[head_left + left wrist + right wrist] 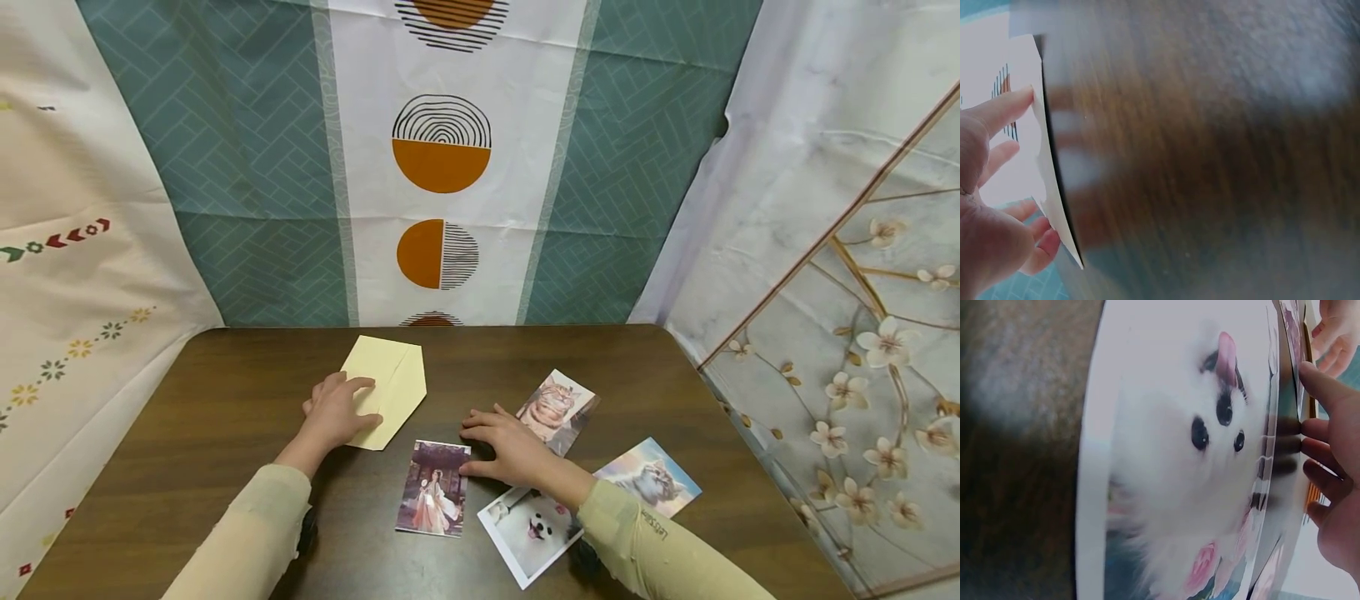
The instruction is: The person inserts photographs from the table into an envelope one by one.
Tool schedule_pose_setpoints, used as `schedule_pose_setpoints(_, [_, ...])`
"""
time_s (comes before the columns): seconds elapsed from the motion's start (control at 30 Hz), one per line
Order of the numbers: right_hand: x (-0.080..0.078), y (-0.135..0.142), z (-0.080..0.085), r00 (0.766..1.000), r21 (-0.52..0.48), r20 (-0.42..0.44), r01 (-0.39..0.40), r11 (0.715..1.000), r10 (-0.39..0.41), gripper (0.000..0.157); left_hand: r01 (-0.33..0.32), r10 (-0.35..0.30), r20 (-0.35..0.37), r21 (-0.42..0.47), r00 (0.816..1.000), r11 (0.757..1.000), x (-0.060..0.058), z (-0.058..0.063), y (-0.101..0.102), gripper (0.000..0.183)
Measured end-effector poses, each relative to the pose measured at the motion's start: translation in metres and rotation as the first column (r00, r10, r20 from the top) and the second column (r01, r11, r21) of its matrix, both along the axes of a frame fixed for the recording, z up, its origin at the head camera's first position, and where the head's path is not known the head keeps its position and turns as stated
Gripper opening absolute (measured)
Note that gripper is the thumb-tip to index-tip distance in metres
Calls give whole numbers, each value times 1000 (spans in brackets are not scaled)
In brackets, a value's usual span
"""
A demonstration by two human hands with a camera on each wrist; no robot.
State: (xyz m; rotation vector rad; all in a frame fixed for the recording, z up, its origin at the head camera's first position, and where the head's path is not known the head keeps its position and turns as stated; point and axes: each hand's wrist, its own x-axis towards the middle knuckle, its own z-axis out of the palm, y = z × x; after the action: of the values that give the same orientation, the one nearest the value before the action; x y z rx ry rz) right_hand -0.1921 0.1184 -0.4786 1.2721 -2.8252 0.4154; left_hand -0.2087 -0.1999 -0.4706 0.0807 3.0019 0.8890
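Note:
A pale yellow envelope [393,379] lies on the table's far left part. Over its left side is my left hand [337,412], fingers spread and touching the paper; the left wrist view shows the envelope [1054,187] edge-on beside the fingers. My right hand [506,446] is low over the table, its fingers relaxed and holding nothing. Its thumb is at the right edge of a photo card of a figure in a long dress [431,492]; whether they touch I cannot tell. Beneath the right wrist lies a white dog card [528,533], large in the right wrist view [1172,456].
An orange cat card [558,404] lies beyond the right hand, partly covered by it. Right of the forearm is a grey kitten card [656,479], partly hidden. The brown wooden table [225,400] meets a patterned cloth [262,167] at the back, with cloths on both sides.

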Motion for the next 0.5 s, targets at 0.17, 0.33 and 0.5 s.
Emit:
schedule_pose_setpoints(0.17, [0, 1, -1, 1000, -11, 1, -5, 1000, 5, 56, -24, 25, 44, -13, 999, 1000, -1, 2, 1, 74])
schedule_pose_setpoints(0.33, [-1, 0, -1, 1000, -10, -1, -1, 1000, 1, 55, -53, 56, 61, -57, 997, 997, -2, 5, 3, 74])
schedule_pose_setpoints(0.5, [0, 0, 0, 1000, -4, 3, -2, 1000, 2, 55, -74, 81, 99, -69, 992, 995, -2, 9, 4, 72])
